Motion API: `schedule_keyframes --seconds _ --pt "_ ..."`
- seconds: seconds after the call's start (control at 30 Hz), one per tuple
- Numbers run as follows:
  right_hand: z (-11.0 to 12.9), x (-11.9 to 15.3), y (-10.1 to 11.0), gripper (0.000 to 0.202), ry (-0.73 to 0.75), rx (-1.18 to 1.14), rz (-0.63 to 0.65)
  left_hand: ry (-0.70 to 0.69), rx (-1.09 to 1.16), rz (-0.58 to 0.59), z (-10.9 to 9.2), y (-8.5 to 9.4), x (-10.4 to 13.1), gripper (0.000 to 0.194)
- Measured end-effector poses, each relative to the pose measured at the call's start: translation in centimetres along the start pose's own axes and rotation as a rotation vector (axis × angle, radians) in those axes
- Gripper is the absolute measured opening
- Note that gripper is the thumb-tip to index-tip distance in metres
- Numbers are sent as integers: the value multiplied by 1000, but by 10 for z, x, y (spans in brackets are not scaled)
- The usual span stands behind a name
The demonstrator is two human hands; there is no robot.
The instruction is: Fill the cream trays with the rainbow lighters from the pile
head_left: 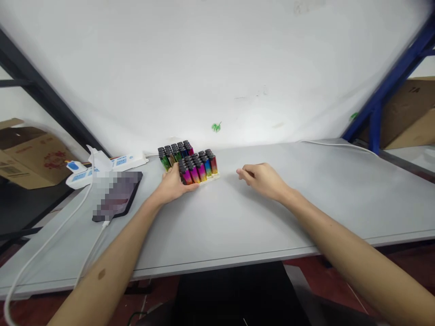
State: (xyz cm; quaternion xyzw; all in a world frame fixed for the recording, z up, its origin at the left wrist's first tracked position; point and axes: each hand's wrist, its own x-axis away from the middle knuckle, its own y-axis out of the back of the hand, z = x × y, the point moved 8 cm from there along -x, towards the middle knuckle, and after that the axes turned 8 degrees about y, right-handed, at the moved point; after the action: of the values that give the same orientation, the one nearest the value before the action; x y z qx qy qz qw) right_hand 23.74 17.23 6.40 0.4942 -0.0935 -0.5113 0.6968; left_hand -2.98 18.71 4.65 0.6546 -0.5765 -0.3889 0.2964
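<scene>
Several multicoloured lighters (199, 170) with black tops stand upright in rows in a pale tray (213, 177), left of the table's middle. My left hand (171, 183) is closed around the left end of this tray, its thumb along the front and its fingers partly hidden behind the lighters. Just behind stands a second group of lighters (173, 154), in green, brown, blue and pink; its base is mostly hidden. My right hand (263, 179) is curled above the table to the right, apart from the tray, and nothing shows in its fingers.
A phone (131, 197) with a white cable lies on the grey table (234, 235) at the left. Behind it is a white power strip (131, 160) with plugs. A white wall closes off the back. Cardboard boxes (34, 154) stand beyond the frame posts on both sides.
</scene>
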Motion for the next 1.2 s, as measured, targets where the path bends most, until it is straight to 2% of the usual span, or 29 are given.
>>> schedule_keyframes --seconds 0.13,0.23,0.37,0.5,0.57,0.63,0.7,0.8,0.9,1.0,1.07,1.13,1.2 --pt "-6 0 -8 40 1 19 27 120 2 -74 23 15 -5 84" --pt "-10 0 -10 39 -22 27 51 140 14 -103 30 19 -5 87" --pt "-13 0 -10 35 -73 59 78 190 2 -210 40 24 -8 88" --pt "-16 -1 -4 31 -88 135 38 273 -88 -266 48 27 -9 85" --pt "-21 0 1 30 -125 191 -6 319 -199 -227 47 27 -9 72" --pt "-30 2 3 37 -206 245 -15 382 -377 -58 47 20 -7 58" --pt "-35 4 -3 45 -262 277 45 402 -500 86 43 15 -2 59" --pt "-36 5 -17 50 -270 318 172 282 -503 180 24 8 5 62" --pt "-35 5 -24 52 -264 361 202 2 -303 241 -14 -9 15 54" --pt "-34 5 -25 53 -256 369 197 -262 -109 174 -49 -20 26 39" --pt "-34 5 -24 53 -256 373 201 -417 -113 154 -65 -31 35 43" --pt "-33 6 -23 53 -259 377 211 -451 -171 193 -67 -44 40 53" --pt "-32 6 -22 53 -260 381 219 -407 -214 267 -61 -53 41 63"
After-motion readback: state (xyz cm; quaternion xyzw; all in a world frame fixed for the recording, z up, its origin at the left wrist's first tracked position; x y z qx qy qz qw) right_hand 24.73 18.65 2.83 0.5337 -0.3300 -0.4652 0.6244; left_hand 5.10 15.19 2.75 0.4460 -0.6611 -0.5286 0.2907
